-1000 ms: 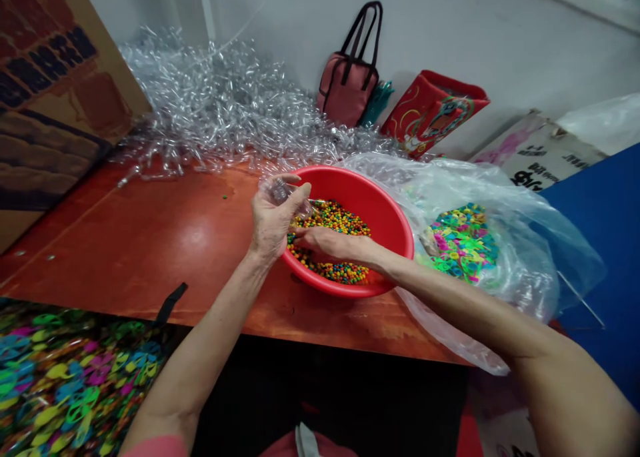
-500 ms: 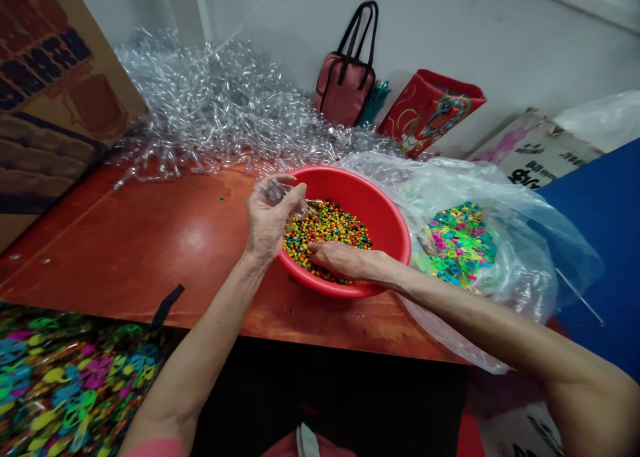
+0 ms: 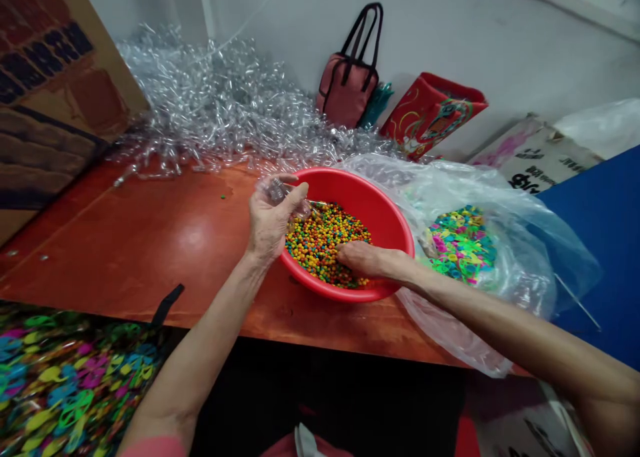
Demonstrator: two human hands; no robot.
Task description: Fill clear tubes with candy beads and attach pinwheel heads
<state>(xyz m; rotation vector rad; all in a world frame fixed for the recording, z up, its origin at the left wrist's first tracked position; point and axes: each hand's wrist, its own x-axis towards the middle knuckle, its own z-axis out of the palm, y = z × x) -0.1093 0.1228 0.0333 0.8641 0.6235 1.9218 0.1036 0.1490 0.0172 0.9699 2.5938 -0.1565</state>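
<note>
A red bowl (image 3: 387,220) stands on the orange-brown table (image 3: 200,237), with many small colourful beads (image 3: 325,237) inside. At the bowl's left rim my left hand (image 3: 270,220) is closed around clear plastic pieces (image 3: 277,190), whose ends point over the beads. My right hand (image 3: 363,258) is down in the beads at the right of the bowl. Its fingers are curled together with their tips among the beads, and what they hold, if anything, is hidden.
Clear plastic tubes (image 3: 225,103) are heaped along the wall. A clear bag (image 3: 520,243) of colourful plastic pieces (image 3: 463,243) lies right of the bowl. A cardboard box (image 3: 115,103) stands left; a pink bag (image 3: 345,90) and red bag (image 3: 425,113) stand behind. More colourful pieces (image 3: 65,383) lie lower left.
My right hand has moved to the right through the beads and its fingers have curled in. My left hand keeps its hold on the clear plastic pieces.
</note>
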